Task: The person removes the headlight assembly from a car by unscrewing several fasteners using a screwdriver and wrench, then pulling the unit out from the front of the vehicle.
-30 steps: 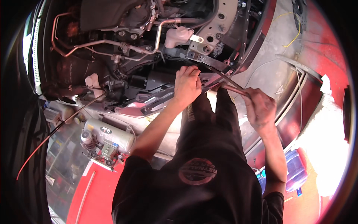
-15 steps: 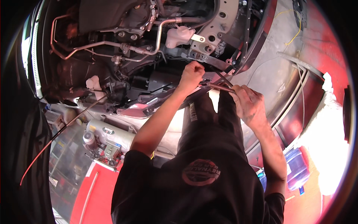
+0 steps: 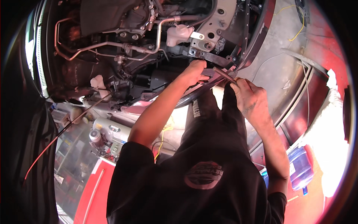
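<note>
Standing at the car front point(image 3: 257, 43), we gripped one metal rod point(image 3: 225, 75) over it in our right hand point(image 3: 253, 98); left hand point(image 3: 194, 72) near the rod's tip, grip indiscernible; engine parts point(image 3: 112, 18) exposed, work seemingly underway, remainder unclear.

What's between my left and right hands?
In the head view, between your left hand and right hand lie the metal bar the right one grips and the car's dark edge strip.

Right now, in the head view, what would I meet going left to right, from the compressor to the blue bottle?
Compressor → left hand → metal bar → right hand → clear blue bottle.
</note>
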The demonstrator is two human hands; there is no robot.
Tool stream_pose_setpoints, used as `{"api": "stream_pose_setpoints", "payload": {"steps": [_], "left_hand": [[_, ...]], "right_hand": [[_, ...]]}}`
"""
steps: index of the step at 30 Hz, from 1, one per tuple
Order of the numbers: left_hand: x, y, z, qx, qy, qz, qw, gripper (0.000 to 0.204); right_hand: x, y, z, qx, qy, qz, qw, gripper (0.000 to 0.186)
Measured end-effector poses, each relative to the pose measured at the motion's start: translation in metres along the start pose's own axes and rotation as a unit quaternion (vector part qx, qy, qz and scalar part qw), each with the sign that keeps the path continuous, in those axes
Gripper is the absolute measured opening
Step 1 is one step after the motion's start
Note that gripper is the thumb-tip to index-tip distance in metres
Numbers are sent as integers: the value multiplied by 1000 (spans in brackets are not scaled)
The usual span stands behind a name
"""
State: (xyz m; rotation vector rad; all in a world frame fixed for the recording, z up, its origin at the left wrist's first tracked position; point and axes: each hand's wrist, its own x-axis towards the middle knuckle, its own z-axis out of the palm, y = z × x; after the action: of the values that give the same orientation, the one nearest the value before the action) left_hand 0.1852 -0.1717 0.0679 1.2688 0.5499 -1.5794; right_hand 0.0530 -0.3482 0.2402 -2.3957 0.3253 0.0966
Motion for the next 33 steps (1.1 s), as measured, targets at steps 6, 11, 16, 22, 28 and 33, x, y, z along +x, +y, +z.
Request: {"api": "stream_pose_setpoints", "payload": {"steps": [6,11,16,22,28,33], "left_hand": [[-3,11,-1,63,-23,1,998,25],[26,0,-23,52,-94,-16,994,25],[44,-17,-33,179,-100,106,973,29],[29,-28,-2,55,79,106,990,32],[1,-17,19,202,173,162,950,34],[-10,-25,23,407,269,261,833,28]], "right_hand": [[-4,1,-1,-30,4,7,1000,17],[1,0,-4,-44,-4,-26,999,15],[8,-2,-19,-134,-80,-89,984,15],[13,-14,-19,-253,-34,-203,945,34],[-4,-10,-5,-254,-4,-141,957,45],[-9,-9,-3,-155,-68,-97,981,49]]}}
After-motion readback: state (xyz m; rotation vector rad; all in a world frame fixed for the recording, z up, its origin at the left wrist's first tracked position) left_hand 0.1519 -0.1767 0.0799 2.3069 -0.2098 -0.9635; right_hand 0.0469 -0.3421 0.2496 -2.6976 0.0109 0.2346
